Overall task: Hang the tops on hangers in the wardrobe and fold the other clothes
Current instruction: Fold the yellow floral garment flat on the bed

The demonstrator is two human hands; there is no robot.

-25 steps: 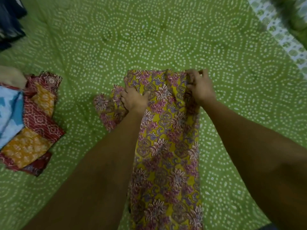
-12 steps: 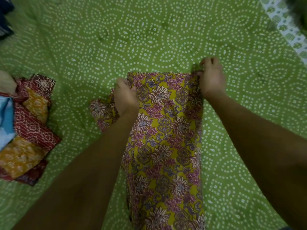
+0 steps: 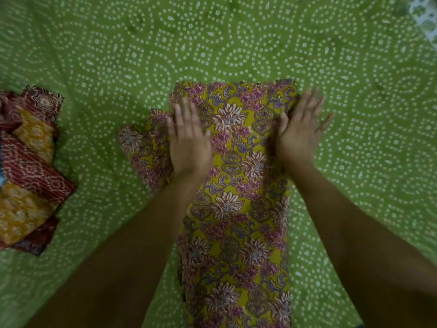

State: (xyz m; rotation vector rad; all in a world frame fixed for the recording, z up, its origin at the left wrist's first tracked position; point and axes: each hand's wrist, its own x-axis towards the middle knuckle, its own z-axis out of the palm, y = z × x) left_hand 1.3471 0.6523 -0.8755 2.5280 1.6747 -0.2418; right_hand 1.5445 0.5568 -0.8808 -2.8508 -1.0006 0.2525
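Yellow floral cotton garment [image 3: 236, 185] lies on the green bedspread [image 3: 236, 43], long axis running near to far; left hand [image 3: 189, 143] and right hand [image 3: 299, 136] press flat-fingered on its far end, holding nothing

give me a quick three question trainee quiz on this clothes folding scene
1. True or false: both hands lie flat with straight fingers on the floral garment.
2. Which hand is nearer the garment's side edge? A) left hand B) right hand
3. What lies to the person's left on the green bedsheet?

Key: 1 true; 2 B; 3 a red and orange cloth pile.
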